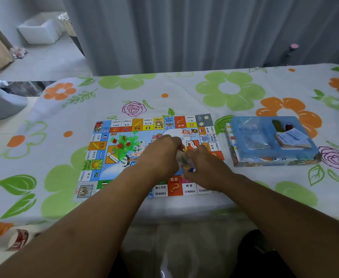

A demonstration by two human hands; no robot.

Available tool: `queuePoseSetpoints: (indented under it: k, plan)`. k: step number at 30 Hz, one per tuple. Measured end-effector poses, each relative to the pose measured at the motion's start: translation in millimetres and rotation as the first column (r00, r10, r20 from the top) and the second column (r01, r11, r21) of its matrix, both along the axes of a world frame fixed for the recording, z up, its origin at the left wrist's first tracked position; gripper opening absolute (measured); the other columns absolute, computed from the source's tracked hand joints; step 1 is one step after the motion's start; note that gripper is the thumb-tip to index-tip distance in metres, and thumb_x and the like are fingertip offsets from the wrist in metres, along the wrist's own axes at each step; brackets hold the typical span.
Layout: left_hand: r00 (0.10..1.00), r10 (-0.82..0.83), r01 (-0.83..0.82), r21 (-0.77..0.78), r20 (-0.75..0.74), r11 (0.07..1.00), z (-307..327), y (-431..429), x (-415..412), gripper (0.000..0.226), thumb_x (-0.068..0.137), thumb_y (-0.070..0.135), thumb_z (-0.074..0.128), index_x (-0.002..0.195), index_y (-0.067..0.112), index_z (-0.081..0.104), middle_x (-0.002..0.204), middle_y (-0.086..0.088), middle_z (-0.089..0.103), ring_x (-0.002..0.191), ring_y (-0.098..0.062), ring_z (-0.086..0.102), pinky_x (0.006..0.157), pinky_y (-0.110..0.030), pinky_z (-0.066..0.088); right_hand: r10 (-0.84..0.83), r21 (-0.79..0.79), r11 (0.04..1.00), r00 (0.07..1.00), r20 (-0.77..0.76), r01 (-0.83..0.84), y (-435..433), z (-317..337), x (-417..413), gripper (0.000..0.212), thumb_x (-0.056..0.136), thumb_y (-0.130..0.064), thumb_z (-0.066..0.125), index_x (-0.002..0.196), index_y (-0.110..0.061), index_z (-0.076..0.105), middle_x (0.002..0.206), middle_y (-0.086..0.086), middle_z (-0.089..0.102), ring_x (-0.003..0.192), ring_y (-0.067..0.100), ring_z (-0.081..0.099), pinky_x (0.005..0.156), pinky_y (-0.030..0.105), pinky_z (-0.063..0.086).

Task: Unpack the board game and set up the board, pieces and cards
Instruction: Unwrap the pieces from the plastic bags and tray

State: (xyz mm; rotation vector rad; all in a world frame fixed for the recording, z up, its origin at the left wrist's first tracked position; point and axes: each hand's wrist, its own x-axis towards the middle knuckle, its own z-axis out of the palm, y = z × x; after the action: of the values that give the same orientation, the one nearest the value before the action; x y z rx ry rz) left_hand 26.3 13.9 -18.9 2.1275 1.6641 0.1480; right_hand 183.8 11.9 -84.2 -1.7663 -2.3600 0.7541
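Game board (188, 189) unfolded and flat on the tabletop (184, 205), printed side up, roughly centred and close to the near edge. Rim of squares with flags, prices and question marks. Lies on a flowered cloth (230, 89), green and orange blooms, that covers the whole surface.

Loose heap of green and red plastic houses (126, 141) on the board, left of centre.

Left grip (160, 155) over the middle of the board, fingers curled, grasping a small packet (184, 163). Right grip (204, 167) just beside it, pinching the same packet from the other side. Packet held between the two, above the board. Blurred: pale wrapping, yellow and blue bits at its lower end, contents not readable. Both forearms bare, crossing the board's near rim.

Game box (264, 161) to the right of the board, apart from it, open side up, with a blue moulded tray inside. Right compartment holds a stack of paper notes (292, 139), slightly fanned. Just behind the stack, a dark green piece (277, 125) and something red beside it; cannot tell what either is. Left compartment holds a crumpled clear bag (252, 135).

Grey curtain (204, 33) behind the tabletop. White box (38, 31) on the floor at far left
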Motion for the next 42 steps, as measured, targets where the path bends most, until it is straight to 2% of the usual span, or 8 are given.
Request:
queuePoseSetpoints:
  k: [11,17,19,23,26,29,36,42]
  plan:
    - [0.997,0.032,-0.034,0.023,0.077,0.999,3,5,-7,0.037,0.078,0.006,0.075,0.11,0.02,0.064,0.112,-0.003,0.061,0.1,-0.021,0.059,0.08,-0.034,0.054,0.0,0.006,1.0,0.997,-0.079,0.001,2,6,-3,0.047,0.089,-0.04,0.071,0.128,-0.025,0.049,0.122,0.003,0.046,0.098,0.02,0.058,0.08,0.036,0.054]
    - [0.985,0.097,-0.099,0.004,0.144,0.995,14,7,-19,0.046,0.076,-0.007,0.069,0.116,0.016,0.065,0.115,-0.004,0.063,0.087,-0.019,0.061,0.063,-0.024,0.049,-0.055,-0.015,0.998,0.969,-0.24,0.053,6,14,-4,0.061,0.083,-0.033,0.078,0.136,-0.026,0.047,0.124,-0.001,0.055,0.102,0.018,0.06,0.085,0.042,0.056]
    - [0.964,0.146,-0.144,-0.026,0.221,0.989,18,8,-24,0.046,0.076,-0.01,0.07,0.114,0.016,0.066,0.112,-0.004,0.066,0.077,-0.016,0.06,0.057,-0.021,0.046,-0.169,-0.135,0.983,0.89,-0.424,0.122,9,21,-4,0.064,0.078,-0.022,0.084,0.132,-0.025,0.049,0.113,-0.003,0.061,0.093,0.018,0.067,0.08,0.04,0.059]
    - [0.862,0.288,-0.254,-0.136,0.418,0.958,23,7,-31,0.05,0.071,-0.011,0.079,0.112,0.014,0.067,0.109,-0.005,0.066,0.09,-0.024,0.067,0.061,-0.022,0.051,-0.383,-0.391,0.91,0.649,-0.657,0.142,16,35,-2,0.061,0.077,-0.011,0.084,0.129,-0.022,0.054,0.11,0.004,0.068,0.087,0.013,0.068,0.063,0.026,0.052]
    - [0.808,0.346,-0.282,-0.203,0.477,0.938,22,5,-32,0.049,0.072,-0.013,0.078,0.11,0.015,0.066,0.108,-0.005,0.066,0.089,-0.026,0.067,0.052,-0.018,0.048,-0.455,-0.44,0.881,0.57,-0.684,0.176,18,35,-1,0.042,0.086,-0.023,0.077,0.124,-0.021,0.058,0.105,0.007,0.071,0.068,0.004,0.061,0.06,0.024,0.042]
    - [0.748,0.395,-0.285,-0.279,0.533,0.917,23,3,-29,0.05,0.07,-0.013,0.08,0.108,0.015,0.066,0.108,-0.005,0.065,0.088,-0.022,0.065,0.051,-0.011,0.046,-0.512,-0.46,0.856,0.502,-0.697,0.234,20,33,0,0.031,0.09,-0.025,0.074,0.117,-0.018,0.063,0.103,0.008,0.073,0.07,0.009,0.066,0.061,0.029,0.048]
    - [0.393,0.597,-0.23,-0.554,0.699,0.8,29,7,-25,0.026,0.088,-0.004,0.069,0.111,0.006,0.064,0.114,-0.022,0.067,0.096,-0.037,0.072,0.073,-0.033,0.062,-0.588,-0.543,0.808,0.253,-0.768,0.229,22,40,8,0.033,0.084,0.001,0.075,0.114,-0.006,0.064,0.102,0.024,0.064,0.086,0.035,0.066,0.086,0.056,0.056]
    - [0.366,0.566,-0.284,-0.491,0.739,0.824,23,10,-17,0.024,0.088,-0.017,0.059,0.097,0.005,0.056,0.093,-0.019,0.066,0.077,-0.03,0.075,0.071,-0.043,0.063,-0.586,-0.555,0.808,0.177,-0.791,0.199,18,46,21,0.037,0.083,0.005,0.073,0.118,-0.005,0.062,0.094,0.017,0.065,0.073,0.026,0.067,0.056,0.034,0.057]
